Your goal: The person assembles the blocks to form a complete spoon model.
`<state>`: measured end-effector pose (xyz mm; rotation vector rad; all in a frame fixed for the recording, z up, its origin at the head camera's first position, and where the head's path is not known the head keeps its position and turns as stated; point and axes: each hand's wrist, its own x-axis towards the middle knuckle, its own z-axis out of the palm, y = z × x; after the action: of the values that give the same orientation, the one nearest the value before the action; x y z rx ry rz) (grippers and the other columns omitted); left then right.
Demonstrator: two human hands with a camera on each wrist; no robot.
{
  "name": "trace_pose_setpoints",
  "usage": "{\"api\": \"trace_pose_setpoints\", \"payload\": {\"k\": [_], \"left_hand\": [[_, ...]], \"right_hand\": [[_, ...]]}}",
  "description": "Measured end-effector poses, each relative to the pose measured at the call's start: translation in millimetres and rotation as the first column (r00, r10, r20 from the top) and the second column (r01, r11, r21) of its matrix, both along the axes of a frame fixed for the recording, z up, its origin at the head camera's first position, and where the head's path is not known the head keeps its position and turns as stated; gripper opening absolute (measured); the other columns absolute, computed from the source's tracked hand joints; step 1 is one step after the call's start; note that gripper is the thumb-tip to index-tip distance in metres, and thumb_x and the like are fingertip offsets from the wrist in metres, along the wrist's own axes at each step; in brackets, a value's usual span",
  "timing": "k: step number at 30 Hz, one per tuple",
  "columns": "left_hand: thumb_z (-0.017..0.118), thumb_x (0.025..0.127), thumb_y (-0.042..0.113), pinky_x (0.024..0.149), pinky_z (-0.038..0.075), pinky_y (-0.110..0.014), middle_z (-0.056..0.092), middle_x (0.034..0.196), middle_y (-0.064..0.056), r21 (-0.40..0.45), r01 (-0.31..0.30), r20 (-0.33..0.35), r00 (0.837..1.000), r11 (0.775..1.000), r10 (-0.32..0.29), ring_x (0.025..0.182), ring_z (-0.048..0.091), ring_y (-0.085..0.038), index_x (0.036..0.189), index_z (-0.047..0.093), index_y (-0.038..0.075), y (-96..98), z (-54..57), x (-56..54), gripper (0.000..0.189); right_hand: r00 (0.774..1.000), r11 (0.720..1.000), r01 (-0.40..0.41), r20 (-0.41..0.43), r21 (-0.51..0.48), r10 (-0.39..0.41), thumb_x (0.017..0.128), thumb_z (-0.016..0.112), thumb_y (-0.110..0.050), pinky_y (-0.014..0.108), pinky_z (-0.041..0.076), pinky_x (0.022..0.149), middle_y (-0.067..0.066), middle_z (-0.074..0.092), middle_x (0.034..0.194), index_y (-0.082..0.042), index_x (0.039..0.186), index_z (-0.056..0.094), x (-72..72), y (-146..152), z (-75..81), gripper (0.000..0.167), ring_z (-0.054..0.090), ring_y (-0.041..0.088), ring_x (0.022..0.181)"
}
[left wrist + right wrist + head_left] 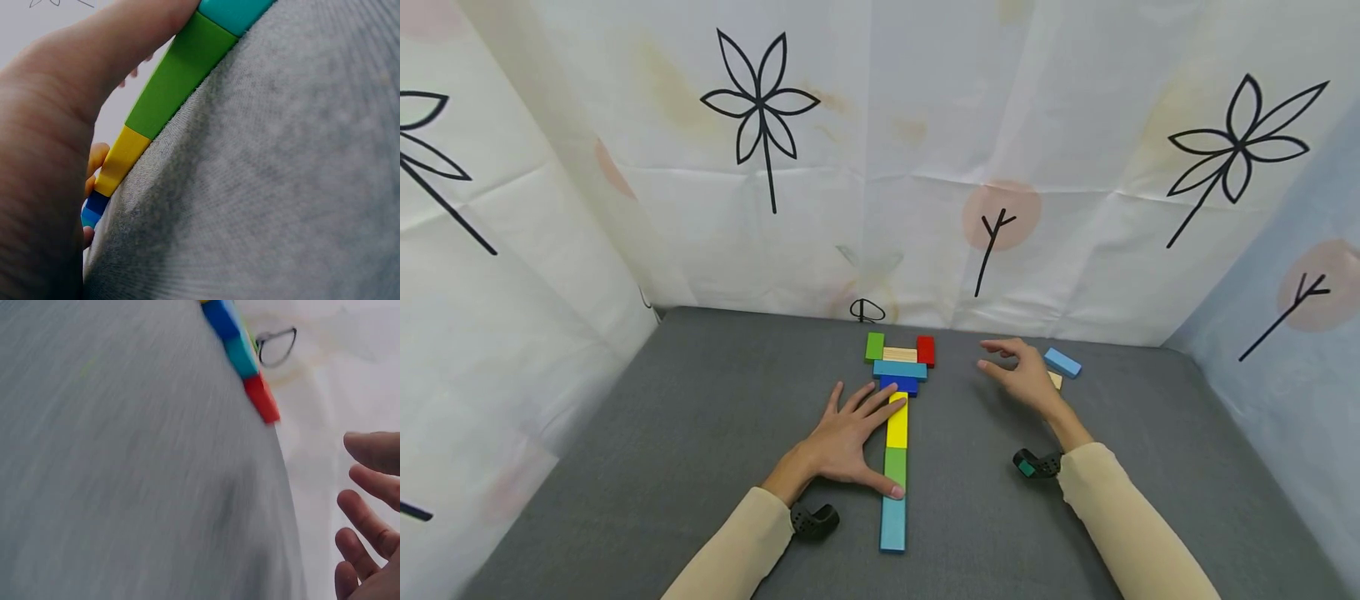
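Wooden blocks lie end to end in a column: a light blue block [892,525], a green block [895,467] and a yellow block [897,421]. Beyond them, a dark blue block [910,386] and a blue block [899,369] lie crosswise. At the far end, a natural wood block [899,355] sits between an upright green block [875,346] and a red block [926,351]. My left hand [842,446] is spread, its thumb at the green and light blue joint, fingertips over the yellow and dark blue blocks. My right hand [1018,375] holds nothing, fingers loosely bent and apart, right of the red block.
Just right of my right hand lie a loose light blue block [1063,362] and a partly hidden natural wood block [1056,380]. The grey table [715,417] ends at a patterned white curtain [880,167]. Dark bands with cameras sit at both wrists.
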<state>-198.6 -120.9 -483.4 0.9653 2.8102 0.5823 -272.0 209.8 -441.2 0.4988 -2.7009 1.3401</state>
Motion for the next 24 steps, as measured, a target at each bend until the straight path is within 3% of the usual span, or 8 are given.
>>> {"api": "trace_pose_setpoints", "payload": {"k": [3, 6, 7, 10, 13, 19, 24], "left_hand": [[0.068, 0.065, 0.086, 0.114, -0.014, -0.068, 0.004, 0.171, 0.009, -0.007, -0.003, -0.003, 1.000, 1.000, 0.003, 0.156, 0.003, -0.027, 0.163, 0.021, 0.034, 0.5, 0.1, 0.6, 0.121], [0.068, 0.065, 0.086, 0.114, -0.014, -0.068, 0.004, 0.171, 0.009, -0.012, -0.002, 0.001, 1.000, 1.000, 0.002, 0.156, 0.002, -0.027, 0.163, 0.021, 0.034, 0.9, 0.7, 1.2, 0.121], [0.068, 0.065, 0.085, 0.114, -0.014, -0.068, 0.004, 0.171, 0.008, -0.012, -0.001, 0.000, 1.000, 1.000, 0.001, 0.156, 0.003, -0.027, 0.163, 0.022, 0.033, 1.0, 1.0, 1.6, 0.120], [0.068, 0.066, 0.085, 0.114, -0.013, -0.069, 0.006, 0.171, 0.007, -0.008, 0.002, -0.003, 1.000, 1.000, -0.002, 0.156, 0.004, -0.028, 0.163, 0.023, 0.033, 0.8, 0.8, 2.1, 0.119], [0.068, 0.066, 0.085, 0.114, -0.012, -0.070, 0.007, 0.171, 0.006, -0.004, -0.001, -0.005, 1.000, 1.000, 0.001, 0.156, 0.005, -0.029, 0.163, 0.025, 0.033, 0.3, 0.7, 2.5, 0.118], [0.068, 0.065, 0.085, 0.114, -0.012, -0.069, 0.006, 0.171, 0.007, -0.011, -0.007, -0.004, 1.000, 1.000, 0.007, 0.156, 0.004, -0.027, 0.163, 0.022, 0.032, 0.0, 2.0, 2.6, 0.121], [0.068, 0.066, 0.085, 0.114, -0.013, -0.068, 0.005, 0.171, 0.008, -0.019, -0.008, -0.006, 1.000, 1.000, 0.008, 0.156, 0.004, -0.027, 0.164, 0.021, 0.032, -0.2, 1.1, 1.4, 0.120]], "right_hand": [[0.998, 0.998, 0.064, -0.028, -0.011, -0.065, 0.097, 0.071, -0.013, 0.063, 0.040, 0.101, 0.027, 0.057, 0.131, 0.004, 0.135, 0.061, 10.4, 19.0, -5.4, 0.043, 0.047, 0.046, 0.125], [0.990, 0.991, 0.130, -0.046, -0.013, -0.130, 0.096, 0.072, -0.013, 0.056, 0.046, 0.093, 0.029, 0.055, 0.131, 0.005, 0.135, 0.061, 21.2, 36.2, -9.2, 0.044, 0.049, 0.045, 0.121], [0.987, 0.989, 0.149, -0.048, -0.015, -0.150, 0.096, 0.072, -0.013, 0.057, 0.043, 0.098, 0.029, 0.054, 0.132, 0.006, 0.135, 0.061, 24.3, 41.5, -10.6, 0.045, 0.049, 0.046, 0.121], [0.978, 0.980, 0.201, -0.058, -0.008, -0.201, 0.096, 0.072, -0.014, 0.056, 0.043, 0.094, 0.032, 0.051, 0.133, 0.007, 0.135, 0.060, 31.8, 53.6, -14.2, 0.046, 0.050, 0.046, 0.117], [0.974, 0.975, 0.222, -0.035, -0.018, -0.223, 0.097, 0.071, -0.015, 0.062, 0.037, 0.100, 0.033, 0.048, 0.134, 0.009, 0.137, 0.057, 36.1, 60.4, -17.4, 0.049, 0.048, 0.049, 0.120], [0.972, 0.972, 0.234, 0.016, -0.009, -0.233, 0.098, 0.070, -0.016, 0.055, 0.041, 0.093, 0.031, 0.047, 0.129, 0.009, 0.139, 0.054, 38.4, 64.8, -21.6, 0.051, 0.049, 0.047, 0.117], [0.968, 0.969, 0.249, 0.035, 0.014, -0.249, 0.097, 0.071, -0.014, 0.059, 0.040, 0.096, 0.032, 0.045, 0.130, 0.009, 0.140, 0.053, 36.2, 65.1, -21.9, 0.052, 0.047, 0.048, 0.118]]}}
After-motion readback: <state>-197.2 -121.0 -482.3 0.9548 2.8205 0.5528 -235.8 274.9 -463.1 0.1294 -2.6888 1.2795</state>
